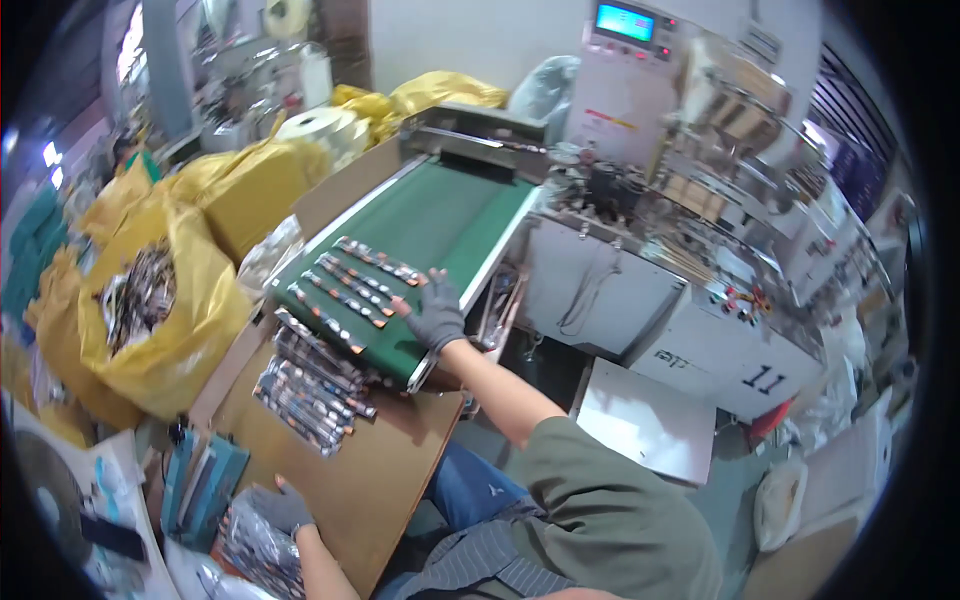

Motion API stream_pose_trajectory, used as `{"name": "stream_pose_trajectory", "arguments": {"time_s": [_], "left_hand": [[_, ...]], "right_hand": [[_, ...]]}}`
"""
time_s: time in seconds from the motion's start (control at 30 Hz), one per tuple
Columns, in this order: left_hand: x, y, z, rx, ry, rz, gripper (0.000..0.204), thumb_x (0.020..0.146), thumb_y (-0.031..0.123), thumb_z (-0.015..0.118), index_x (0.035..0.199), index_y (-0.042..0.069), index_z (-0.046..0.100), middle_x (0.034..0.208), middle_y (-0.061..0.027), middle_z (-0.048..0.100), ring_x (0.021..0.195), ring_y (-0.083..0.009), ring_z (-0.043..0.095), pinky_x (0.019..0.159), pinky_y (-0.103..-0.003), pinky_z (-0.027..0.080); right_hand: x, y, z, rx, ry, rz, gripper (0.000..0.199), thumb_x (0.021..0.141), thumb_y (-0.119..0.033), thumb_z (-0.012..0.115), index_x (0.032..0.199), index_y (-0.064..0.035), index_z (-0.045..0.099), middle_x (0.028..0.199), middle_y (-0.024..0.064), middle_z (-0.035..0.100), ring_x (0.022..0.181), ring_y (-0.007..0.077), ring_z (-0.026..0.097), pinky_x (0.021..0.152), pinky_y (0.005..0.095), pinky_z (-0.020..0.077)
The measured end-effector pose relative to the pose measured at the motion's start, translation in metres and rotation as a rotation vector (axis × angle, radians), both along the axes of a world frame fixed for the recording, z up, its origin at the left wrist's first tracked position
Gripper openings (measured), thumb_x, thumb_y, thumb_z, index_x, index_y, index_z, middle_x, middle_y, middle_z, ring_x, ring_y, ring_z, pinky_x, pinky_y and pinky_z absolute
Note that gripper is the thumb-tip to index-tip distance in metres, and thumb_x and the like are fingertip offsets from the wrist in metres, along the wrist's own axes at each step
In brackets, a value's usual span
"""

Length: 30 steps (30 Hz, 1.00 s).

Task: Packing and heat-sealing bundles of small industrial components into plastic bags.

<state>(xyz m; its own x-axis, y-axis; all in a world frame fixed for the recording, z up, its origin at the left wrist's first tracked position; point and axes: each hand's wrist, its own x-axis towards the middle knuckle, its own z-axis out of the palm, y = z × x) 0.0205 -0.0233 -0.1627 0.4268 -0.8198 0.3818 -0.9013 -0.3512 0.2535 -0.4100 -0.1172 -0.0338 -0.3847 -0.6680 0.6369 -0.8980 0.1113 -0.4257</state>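
The person leans in over a green conveyor belt (440,215) that runs out from a packing machine (640,90). Their right hand (432,312), in a grey glove, is stretched out flat at the near end of the belt, fingers spread and open, resting against the ends of several long, narrow packets (350,285) that lie in slanted rows across the green surface. It does not close around any of them; the palm and fingers just touch the nearest ones.

Below the belt's end, a heap of the same packets (312,385) lies on a brown cardboard sheet (385,470) that serves as the counter top here. The left hand (280,508), also gloved in grey, is down by the lower edge of that cardboard, curled over a bundle of shiny wrapped packets (262,550); how firmly it grips them I cannot tell.

Just left of that hand lies a teal heat sealer (200,485). Further left, an open yellow sack (165,310) stands filled with loose packets, and more yellow bags (250,185) are piled behind it.
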Motion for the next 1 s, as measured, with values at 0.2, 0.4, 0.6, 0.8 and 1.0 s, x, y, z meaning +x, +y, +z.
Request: {"name": "stream_pose_trajectory", "arguments": {"time_s": [0.2, 0.4, 0.6, 0.8, 1.0], "left_hand": [[-0.008, 0.004, 0.008, -0.002, -0.015, -0.034, 0.061, 0.089, 0.042, 0.047, 0.125, -0.007, 0.043, 0.128, -0.0288, 0.045, 0.121, -0.0424, 0.041, 0.102, -0.046, 0.033], [-0.019, 0.005, 0.018, -0.083, -0.048, -0.029, 0.063, 0.087, 0.047, 0.048, 0.124, -0.004, 0.045, 0.122, -0.0269, 0.049, 0.116, -0.0414, 0.044, 0.099, -0.046, 0.034], [-0.053, -0.038, 0.049, -0.066, 0.444, -0.031, 0.065, 0.089, 0.051, 0.045, 0.12, -0.006, 0.048, 0.122, -0.0297, 0.048, 0.114, -0.0433, 0.045, 0.097, -0.046, 0.037], [-0.111, -0.101, 0.05, -0.241, 0.719, -0.126, 0.067, 0.086, 0.051, 0.052, 0.119, -0.007, 0.048, 0.112, -0.0295, 0.055, 0.105, -0.0412, 0.054, 0.091, -0.044, 0.041], [-0.088, -0.114, 0.065, 0.092, 1.637, -0.159, 0.077, 0.077, 0.063, 0.058, 0.108, -0.008, 0.059, 0.102, -0.0186, 0.063, 0.093, -0.0265, 0.061, 0.082, -0.033, 0.046]], "right_hand": [[-0.011, 0.006, 0.011, 0.212, -0.004, 0.053, 0.079, 0.084, -0.057, 0.049, 0.136, 0.0015, 0.034, 0.142, 0.0273, 0.027, 0.134, 0.0411, 0.021, 0.11, 0.0449, 0.0168], [-0.031, -0.08, 0.04, 0.453, -0.11, 0.231, 0.087, 0.083, -0.068, 0.038, 0.14, -0.0032, 0.03, 0.143, 0.0265, 0.027, 0.134, 0.0413, 0.022, 0.11, 0.0458, 0.0164], [0.11, -0.084, 0.033, 0.52, 0.284, 0.646, 0.098, 0.079, -0.069, 0.046, 0.136, 0.0083, 0.028, 0.14, 0.0277, 0.031, 0.133, 0.0395, 0.027, 0.11, 0.0398, 0.0202], [0.173, -0.085, -0.004, 0.762, -0.405, 0.491, 0.096, 0.07, -0.06, 0.065, 0.126, 0.0128, 0.038, 0.113, 0.0301, 0.056, 0.106, 0.0395, 0.056, 0.09, 0.0412, 0.0452], [0.205, -0.057, -0.005, 0.901, -0.805, 0.92, 0.071, 0.071, -0.049, 0.072, 0.109, 0.0086, 0.056, 0.097, 0.0167, 0.065, 0.083, 0.0235, 0.065, 0.076, 0.0334, 0.0501]]}}
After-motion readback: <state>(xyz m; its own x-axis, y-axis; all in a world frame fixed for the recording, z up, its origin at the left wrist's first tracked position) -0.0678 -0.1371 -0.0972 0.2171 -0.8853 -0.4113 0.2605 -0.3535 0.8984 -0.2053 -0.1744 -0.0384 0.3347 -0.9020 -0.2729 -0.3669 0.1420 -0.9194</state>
